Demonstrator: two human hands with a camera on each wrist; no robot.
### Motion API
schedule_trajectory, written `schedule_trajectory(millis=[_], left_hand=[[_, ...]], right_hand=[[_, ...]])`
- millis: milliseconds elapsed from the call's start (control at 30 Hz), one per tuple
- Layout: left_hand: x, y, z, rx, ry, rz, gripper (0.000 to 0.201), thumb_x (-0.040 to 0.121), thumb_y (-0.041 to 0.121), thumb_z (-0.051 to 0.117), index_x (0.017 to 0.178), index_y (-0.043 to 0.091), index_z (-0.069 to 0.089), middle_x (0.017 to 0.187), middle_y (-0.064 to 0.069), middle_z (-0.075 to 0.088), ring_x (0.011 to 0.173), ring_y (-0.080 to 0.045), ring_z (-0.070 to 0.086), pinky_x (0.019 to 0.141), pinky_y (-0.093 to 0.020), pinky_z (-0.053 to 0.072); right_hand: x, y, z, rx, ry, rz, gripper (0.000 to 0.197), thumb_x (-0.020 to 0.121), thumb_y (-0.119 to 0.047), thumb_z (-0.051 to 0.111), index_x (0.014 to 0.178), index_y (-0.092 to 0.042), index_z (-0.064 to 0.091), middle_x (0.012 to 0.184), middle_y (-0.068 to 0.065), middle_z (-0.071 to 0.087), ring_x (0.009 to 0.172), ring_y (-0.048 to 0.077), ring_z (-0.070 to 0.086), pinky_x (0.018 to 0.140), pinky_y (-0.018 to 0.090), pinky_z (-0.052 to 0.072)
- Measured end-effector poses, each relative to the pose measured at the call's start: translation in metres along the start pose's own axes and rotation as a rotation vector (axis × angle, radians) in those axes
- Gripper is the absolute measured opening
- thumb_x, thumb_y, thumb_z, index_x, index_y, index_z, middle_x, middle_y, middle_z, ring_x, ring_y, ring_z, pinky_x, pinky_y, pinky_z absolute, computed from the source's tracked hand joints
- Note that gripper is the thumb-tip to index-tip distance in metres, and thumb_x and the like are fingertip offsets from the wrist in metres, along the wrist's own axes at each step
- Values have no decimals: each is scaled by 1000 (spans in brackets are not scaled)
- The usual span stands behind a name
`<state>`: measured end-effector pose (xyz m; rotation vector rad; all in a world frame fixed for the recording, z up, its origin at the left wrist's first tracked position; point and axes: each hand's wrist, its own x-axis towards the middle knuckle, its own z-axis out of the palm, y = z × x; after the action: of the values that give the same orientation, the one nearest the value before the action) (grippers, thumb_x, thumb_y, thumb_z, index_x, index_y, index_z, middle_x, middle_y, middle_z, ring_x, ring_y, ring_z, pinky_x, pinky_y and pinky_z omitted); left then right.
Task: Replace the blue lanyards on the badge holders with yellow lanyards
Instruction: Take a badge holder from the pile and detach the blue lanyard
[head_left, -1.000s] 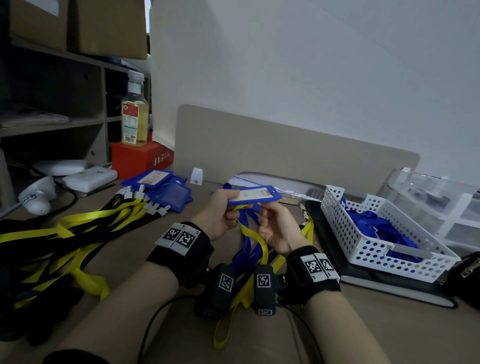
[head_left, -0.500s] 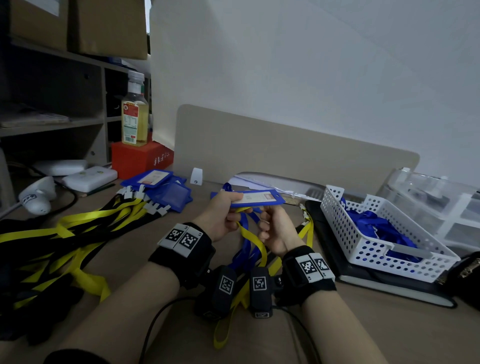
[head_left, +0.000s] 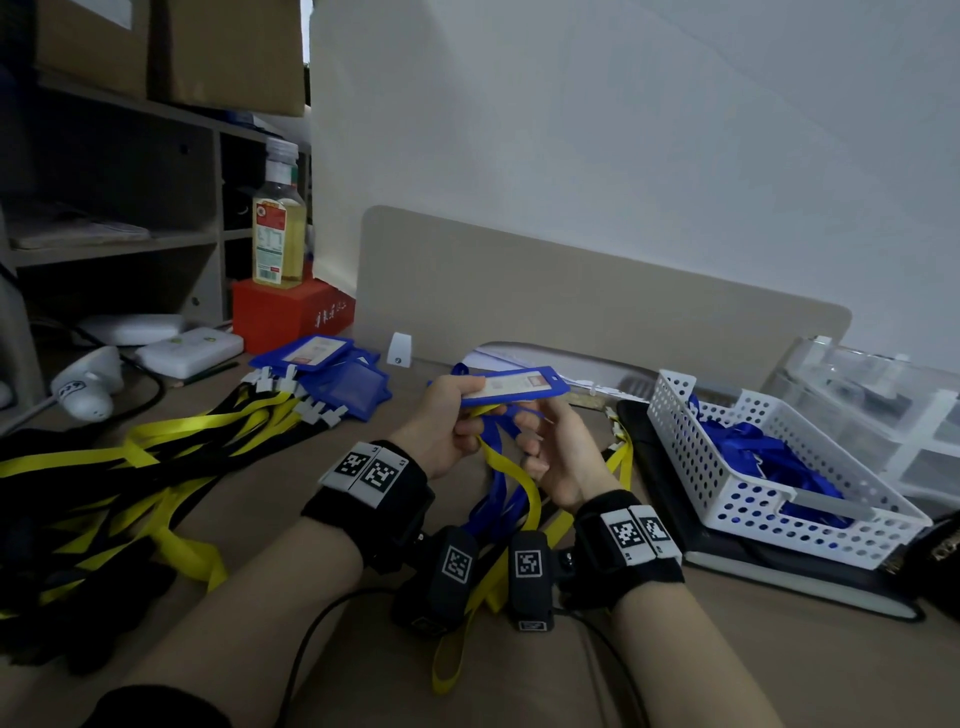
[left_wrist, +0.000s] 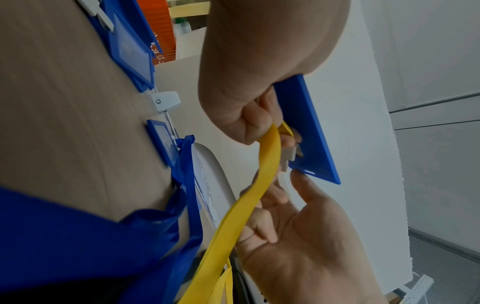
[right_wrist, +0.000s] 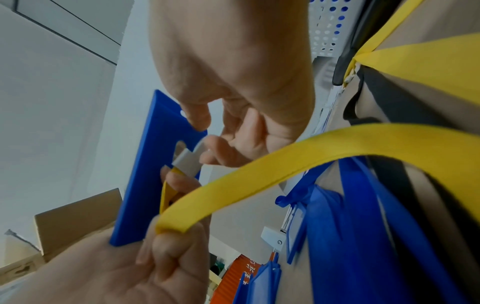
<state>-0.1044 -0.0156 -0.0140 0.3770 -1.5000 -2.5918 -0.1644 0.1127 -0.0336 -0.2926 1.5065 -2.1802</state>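
So that its slot faces the clip, the badge holder and yellow lanyard are pinched in the left hand grip, while the white clip is nipped by the right hand.

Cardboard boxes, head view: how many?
2. One cardboard box sits atop the shelf unit at far left, the second beside it. Others may be out of frame.

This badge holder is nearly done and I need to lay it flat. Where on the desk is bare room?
Bare wooden desk shows in front of the dark notebook under the white perforated basket, right of the right hand. The left is crowded with yellow and black lanyards and the blue badge holder pile.
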Motion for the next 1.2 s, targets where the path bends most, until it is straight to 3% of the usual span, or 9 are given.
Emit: schedule_trajectory(millis=[100, 233, 433, 700, 1067, 1200], left_hand=[[2, -2, -1, -13, 14, -3, 21, 97, 19, 40, 92, 7, 56, 56, 1, 58, 33, -4, 25, 35, -14, 18], [2, -1, -2, -43, 25, 3, 23, 98, 20, 39, 93, 7, 57, 55, 0, 60, 32, -3, 25, 34, -14, 18], [2, 0, -2, -69, 36, 18, 25, 99, 20, 39, 89, 7, 57, 55, -1, 59, 32, -4, 24, 33, -14, 18], [2, -4, 0, -2, 73, 31, 24, 98, 20, 39, 86, 8, 57, 58, -1, 56, 33, -4, 24, 32, -14, 19], [1, -4, 1, 28, 148, 33, 25, 99, 19, 40, 84, 9, 57, 57, -1, 54, 31, -4, 25, 33, -13, 20], [-1, -4, 0, 63, 144, 23, 25, 99, 19, 39, 83, 9, 56, 58, -1, 53, 32, -5, 24, 34, -14, 18]], right_hand=[[-1, -1, 1, -49, -5, -50, 27, 98, -26, 49, 118, -10, 59, 73, -2, 56, 44, 4, 34, 33, 15, 18], [-1, -1, 2, -6, -10, -59, 27, 98, -17, 49, 122, -7, 57, 82, 2, 61, 44, 4, 36, 33, 14, 20], [-3, -1, 3, 33, -52, -63, 16, 96, -8, 46, 102, -8, 60, 81, 4, 66, 45, 4, 36, 32, 13, 21], [1, -1, -1, -119, 107, -62, 5, 91, -14, 57, 89, -14, 61, 73, -3, 54, 45, 5, 31, 36, 18, 15], [4, 5, -6, -142, 151, -25, 13, 86, -14, 65, 99, -11, 67, 65, -5, 51, 39, 4, 28, 31, 17, 18], [4, 5, -2, -83, 209, -20, 4, 85, -14, 66, 84, -12, 62, 60, -6, 47, 38, 4, 28, 31, 17, 19]])
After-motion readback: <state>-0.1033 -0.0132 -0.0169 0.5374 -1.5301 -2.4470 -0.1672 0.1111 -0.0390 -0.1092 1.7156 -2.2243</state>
